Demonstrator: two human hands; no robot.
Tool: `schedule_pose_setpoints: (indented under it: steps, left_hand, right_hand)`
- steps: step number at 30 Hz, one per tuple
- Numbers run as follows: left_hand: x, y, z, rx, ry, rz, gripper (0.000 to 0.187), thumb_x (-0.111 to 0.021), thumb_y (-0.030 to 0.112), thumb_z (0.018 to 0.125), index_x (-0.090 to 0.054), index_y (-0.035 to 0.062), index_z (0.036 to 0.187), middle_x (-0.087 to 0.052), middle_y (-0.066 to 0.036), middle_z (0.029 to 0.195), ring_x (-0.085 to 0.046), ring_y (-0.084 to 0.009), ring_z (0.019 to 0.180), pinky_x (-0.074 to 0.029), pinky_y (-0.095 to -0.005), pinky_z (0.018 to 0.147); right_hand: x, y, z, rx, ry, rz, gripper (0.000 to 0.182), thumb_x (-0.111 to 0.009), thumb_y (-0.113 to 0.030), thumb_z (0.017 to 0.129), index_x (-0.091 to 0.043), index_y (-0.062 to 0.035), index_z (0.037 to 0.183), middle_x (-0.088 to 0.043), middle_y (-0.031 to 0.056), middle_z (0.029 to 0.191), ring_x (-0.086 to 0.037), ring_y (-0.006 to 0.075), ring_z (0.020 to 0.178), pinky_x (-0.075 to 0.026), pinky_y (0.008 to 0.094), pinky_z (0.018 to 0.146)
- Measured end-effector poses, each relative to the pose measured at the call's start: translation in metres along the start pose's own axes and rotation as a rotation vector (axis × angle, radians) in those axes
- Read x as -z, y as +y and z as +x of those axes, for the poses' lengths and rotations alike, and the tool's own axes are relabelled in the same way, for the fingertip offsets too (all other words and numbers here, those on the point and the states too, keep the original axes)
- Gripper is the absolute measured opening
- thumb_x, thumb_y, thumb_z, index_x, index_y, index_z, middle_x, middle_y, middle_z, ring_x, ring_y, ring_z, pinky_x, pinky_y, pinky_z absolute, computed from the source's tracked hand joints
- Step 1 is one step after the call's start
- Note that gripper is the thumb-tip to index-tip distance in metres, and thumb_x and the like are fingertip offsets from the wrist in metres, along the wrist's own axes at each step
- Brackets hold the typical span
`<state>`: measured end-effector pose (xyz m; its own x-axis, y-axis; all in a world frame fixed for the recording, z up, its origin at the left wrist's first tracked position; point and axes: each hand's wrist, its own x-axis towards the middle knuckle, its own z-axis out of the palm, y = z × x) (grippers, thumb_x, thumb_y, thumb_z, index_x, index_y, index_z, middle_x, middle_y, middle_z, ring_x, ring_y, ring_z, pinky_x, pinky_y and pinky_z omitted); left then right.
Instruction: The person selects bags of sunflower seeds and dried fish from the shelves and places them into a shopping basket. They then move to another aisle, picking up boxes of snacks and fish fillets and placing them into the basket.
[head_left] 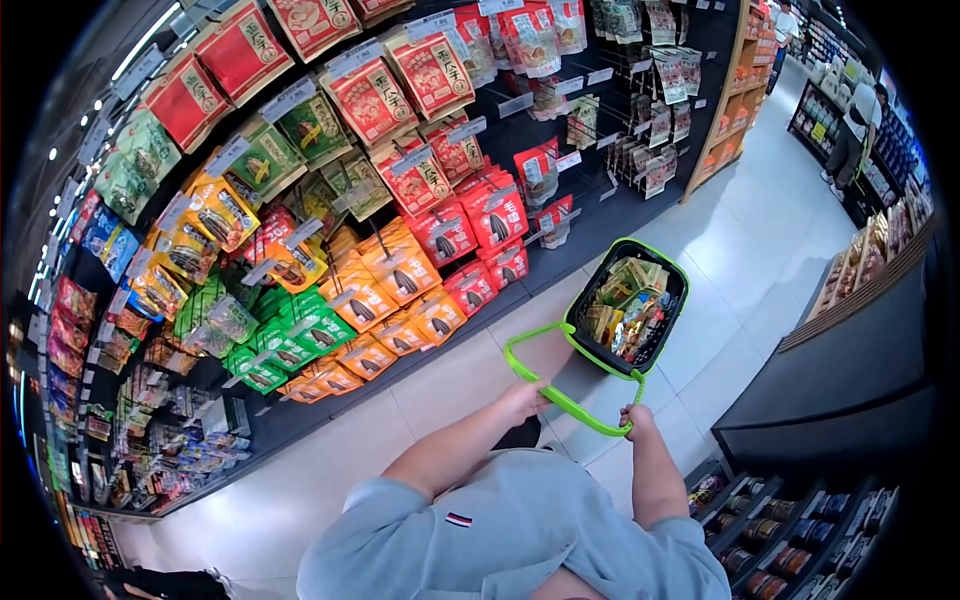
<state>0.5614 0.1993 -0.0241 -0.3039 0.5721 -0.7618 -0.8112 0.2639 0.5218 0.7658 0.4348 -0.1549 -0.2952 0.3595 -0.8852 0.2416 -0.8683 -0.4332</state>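
A black shopping basket (676, 318) with a bright green rim stands ahead of me, several snack packets (628, 305) inside it. Its long green handle (580, 408) is tilted back towards my body. My left hand (524, 398) is closed at the handle's left part, its fingers partly hidden behind the bar. Around the handle's right corner, my right hand (637, 420) is wrapped. Whether the basket rests on wheels I cannot see.
Shelving on the left carries orange seed bags (400, 265), green bags (290, 340) and red packets (415, 180). A dark display counter (830, 380) stands on the right, jars on a rack (790, 530) below it. A person (858, 130) stands farther down the tiled aisle (740, 240).
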Motion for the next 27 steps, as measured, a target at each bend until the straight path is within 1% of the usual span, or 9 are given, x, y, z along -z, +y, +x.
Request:
schedule_pose_setpoints:
  steps: [5, 7, 9, 11, 12, 14, 15, 18, 27]
  left_hand:
    - [-0.01, 0.057, 0.031, -0.079, 0.05, -0.025, 0.035, -0.061, 0.026, 0.087, -0.053, 0.006, 0.114, -0.061, -0.007, 0.1, -0.061, -0.0226, 0.091, -0.047, -0.034, 0.081]
    - [-0.007, 0.085, 0.049, -0.215, 0.126, 0.018, 0.029, -0.061, 0.022, 0.085, -0.056, 0.0036, 0.108, -0.061, -0.009, 0.097, -0.062, -0.0238, 0.087, -0.049, -0.0366, 0.078]
    - [0.003, 0.113, 0.075, -0.221, 0.136, -0.045, 0.026, -0.062, 0.018, 0.083, -0.058, 0.0016, 0.102, -0.061, -0.012, 0.092, -0.062, -0.0254, 0.084, -0.051, -0.0401, 0.073]
    - [0.014, 0.14, 0.097, -0.173, 0.265, -0.079, 0.024, -0.062, 0.016, 0.083, -0.058, 0.001, 0.101, -0.06, -0.012, 0.09, -0.062, -0.026, 0.082, -0.051, -0.0424, 0.07]
    - [0.013, 0.155, 0.099, -0.265, 0.27, -0.164, 0.021, -0.061, 0.017, 0.082, -0.06, 0.0007, 0.096, -0.062, -0.012, 0.083, -0.063, -0.0257, 0.077, -0.052, -0.0423, 0.066]
    - [0.046, 0.175, 0.166, -0.275, 0.34, -0.049, 0.021, -0.061, 0.019, 0.081, -0.061, 0.0003, 0.092, -0.063, -0.012, 0.08, -0.064, -0.0258, 0.073, -0.052, -0.0413, 0.064]
    - [0.061, 0.177, 0.197, -0.293, 0.416, 0.116, 0.022, -0.061, 0.02, 0.08, -0.062, -0.0002, 0.088, -0.064, -0.013, 0.077, -0.065, -0.026, 0.069, -0.052, -0.0403, 0.062]
    - [0.087, 0.183, 0.245, -0.342, 0.515, 0.201, 0.026, -0.061, 0.024, 0.078, -0.064, -0.0002, 0.084, -0.066, -0.015, 0.075, -0.066, -0.0259, 0.063, -0.052, -0.0378, 0.058]
    - [0.146, 0.18, 0.275, -0.099, 0.722, 0.329, 0.028, -0.062, 0.026, 0.073, -0.067, 0.0001, 0.084, -0.068, -0.02, 0.085, -0.067, -0.0331, 0.084, -0.052, -0.0421, 0.074]
  right_hand:
    - [-0.039, -0.018, 0.024, 0.024, 0.018, -0.01, 0.007, -0.04, -0.007, 0.091, -0.042, -0.0014, 0.094, -0.05, 0.0107, 0.074, -0.039, 0.0138, 0.044, -0.036, 0.027, 0.038]
    - [-0.076, -0.036, 0.014, 0.023, 0.056, -0.003, 0.007, -0.038, -0.007, 0.091, -0.042, -0.002, 0.089, -0.049, 0.012, 0.073, -0.038, 0.013, 0.044, -0.035, 0.0259, 0.037]
    - [-0.093, -0.036, 0.048, -0.031, -0.007, 0.038, 0.012, -0.04, -0.011, 0.093, -0.044, -0.0018, 0.099, -0.052, 0.0169, 0.082, -0.042, 0.0164, 0.051, -0.04, 0.0275, 0.043]
    - [-0.117, -0.04, 0.052, -0.011, 0.012, -0.033, 0.027, -0.047, -0.019, 0.095, -0.043, -0.004, 0.117, -0.055, 0.0191, 0.093, -0.052, 0.021, 0.063, -0.048, 0.0315, 0.055]
    - [-0.129, -0.051, 0.049, 0.0, 0.017, -0.054, 0.027, -0.047, -0.019, 0.095, -0.043, -0.004, 0.117, -0.055, 0.0191, 0.093, -0.052, 0.021, 0.063, -0.048, 0.0315, 0.055]
    - [-0.143, -0.084, 0.027, -0.095, -0.17, -0.479, 0.045, -0.053, -0.028, 0.094, -0.038, -0.008, 0.131, -0.056, 0.0197, 0.106, -0.059, 0.0265, 0.078, -0.051, 0.0364, 0.066]
    - [-0.142, -0.092, 0.029, -0.082, -0.174, -0.559, 0.052, -0.055, -0.031, 0.092, -0.039, -0.007, 0.135, -0.059, 0.0131, 0.103, -0.062, 0.0244, 0.083, -0.052, 0.037, 0.068]
    - [-0.146, -0.125, 0.008, -0.034, -0.109, -0.702, 0.045, -0.055, -0.029, 0.092, -0.045, -0.0051, 0.129, -0.06, 0.0117, 0.101, -0.062, 0.023, 0.082, -0.052, 0.0356, 0.066]
    - [-0.133, -0.196, -0.003, -0.006, 0.105, -0.878, 0.04, -0.057, -0.024, 0.089, -0.05, -0.0025, 0.123, -0.061, 0.0125, 0.099, -0.063, 0.0227, 0.079, -0.052, 0.0338, 0.063]
